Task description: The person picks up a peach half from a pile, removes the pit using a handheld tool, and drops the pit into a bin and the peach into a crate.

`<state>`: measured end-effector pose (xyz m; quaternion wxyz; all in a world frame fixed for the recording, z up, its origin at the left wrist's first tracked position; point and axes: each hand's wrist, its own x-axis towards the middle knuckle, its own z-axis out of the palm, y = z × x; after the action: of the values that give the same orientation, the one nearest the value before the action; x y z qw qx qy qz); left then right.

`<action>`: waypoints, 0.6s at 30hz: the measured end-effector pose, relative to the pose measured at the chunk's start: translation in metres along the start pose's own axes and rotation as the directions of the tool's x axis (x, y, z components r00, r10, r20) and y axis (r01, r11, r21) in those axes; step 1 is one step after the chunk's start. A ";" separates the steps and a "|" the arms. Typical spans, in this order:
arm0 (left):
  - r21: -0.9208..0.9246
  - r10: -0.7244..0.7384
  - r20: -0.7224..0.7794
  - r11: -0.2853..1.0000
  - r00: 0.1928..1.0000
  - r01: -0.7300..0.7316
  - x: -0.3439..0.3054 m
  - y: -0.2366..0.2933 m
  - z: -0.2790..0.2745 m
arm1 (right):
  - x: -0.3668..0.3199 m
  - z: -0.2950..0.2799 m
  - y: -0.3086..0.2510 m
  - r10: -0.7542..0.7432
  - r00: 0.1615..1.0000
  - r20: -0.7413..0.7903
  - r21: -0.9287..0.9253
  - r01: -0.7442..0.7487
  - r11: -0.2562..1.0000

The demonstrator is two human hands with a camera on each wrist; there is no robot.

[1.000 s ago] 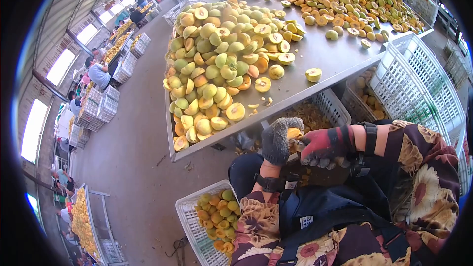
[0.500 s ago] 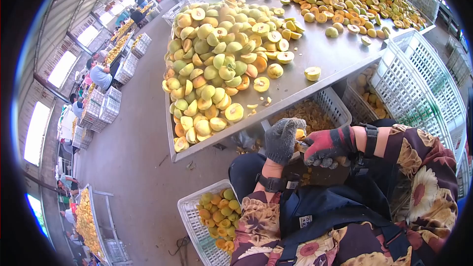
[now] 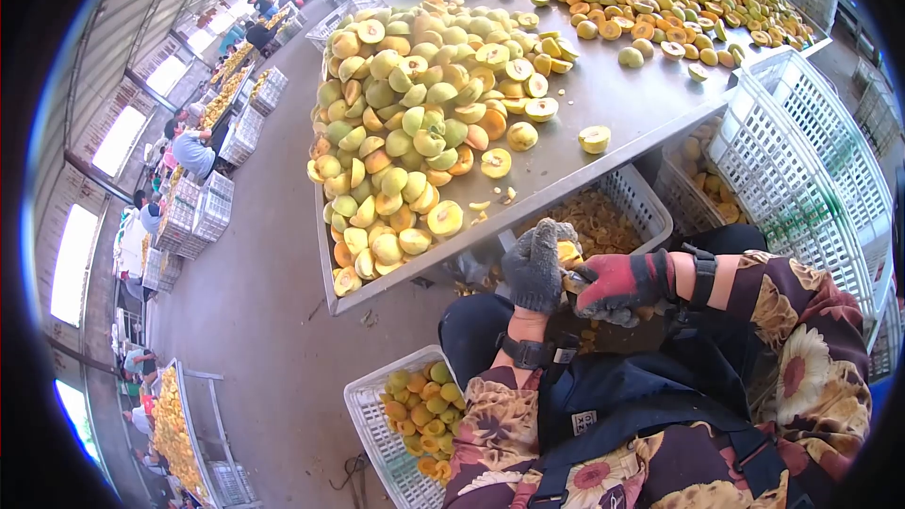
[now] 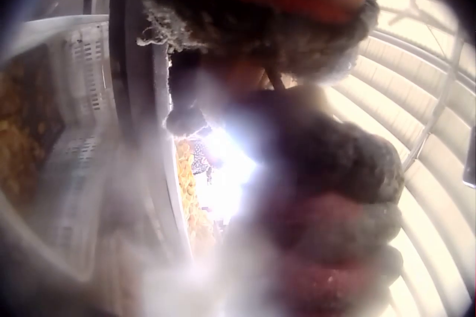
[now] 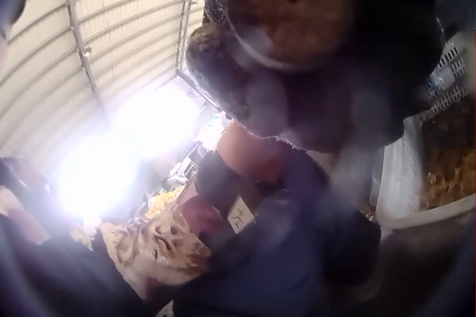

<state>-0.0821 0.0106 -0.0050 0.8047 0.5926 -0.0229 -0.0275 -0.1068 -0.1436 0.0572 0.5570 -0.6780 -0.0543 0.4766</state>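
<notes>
In the head view the left hand (image 3: 534, 269), in a grey knit glove, holds a piece of yellow-orange fruit (image 3: 568, 253) between thumb and fingers. Close against it on the right, the right hand (image 3: 622, 287), in a red and dark glove, has its fingers curled round a small tool, mostly hidden, that meets the fruit. Both hands are in front of the table edge, above the lap. The left wrist view shows blurred gloved fingers (image 4: 335, 220). A round cut face of fruit (image 5: 290, 8) shows in the right wrist view beside dark gloved fingers.
A metal table (image 3: 603, 188) bears heaps of halved fruit (image 3: 405, 123). Below its edge stands a crate (image 3: 641, 203) of scraps. White crates (image 3: 787, 160) lean at the right; another crate (image 3: 377, 429) with fruit is at lower left. People sit farther off at left.
The head view has shifted slightly. Both hands stay together at the fruit, with small changes in the left hand's tilt and the right hand's position.
</notes>
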 end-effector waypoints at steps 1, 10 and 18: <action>-0.072 -0.018 -0.032 0.997 0.999 0.015 0.000 0.000 0.002 | 0.001 -0.001 0.002 0.002 1.000 0.027 0.071 -0.003 0.997; -0.569 -0.053 -0.111 0.822 0.992 -0.020 0.007 0.005 0.004 | 0.000 -0.002 0.008 -0.230 0.968 -0.098 0.067 0.237 0.969; 0.638 0.610 -0.148 0.660 0.779 -0.396 -0.021 0.035 -0.060 | 0.020 -0.043 0.043 -0.429 0.711 -0.557 -0.774 -0.256 0.579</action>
<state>-0.0980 0.0796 0.0106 0.5527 0.7702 -0.0528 0.3140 -0.0851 -0.1780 0.0078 0.1857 -0.9759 -0.0876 0.0738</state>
